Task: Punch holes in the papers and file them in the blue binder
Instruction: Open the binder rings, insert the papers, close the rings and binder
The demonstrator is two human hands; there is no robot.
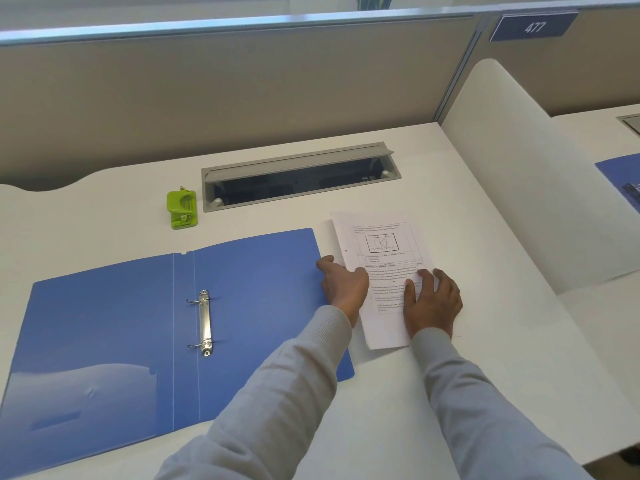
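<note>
Several thin white printed sheets (384,271), light and floppy, lie on the white desk (485,341) just right of the open blue plastic ring binder (104,341). Both hands, left hand (343,284) and right hand (433,303), rest flat and spread on them, gripping nothing; best lifted by the long edge.

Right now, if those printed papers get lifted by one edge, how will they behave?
The thin stack of white printed papers would likely droop; it lies flat. Its sheets look slightly fanned at the top edge, so they may slide apart on the smooth white desk. Probably light: the left hand and right hand rest on it.
</note>
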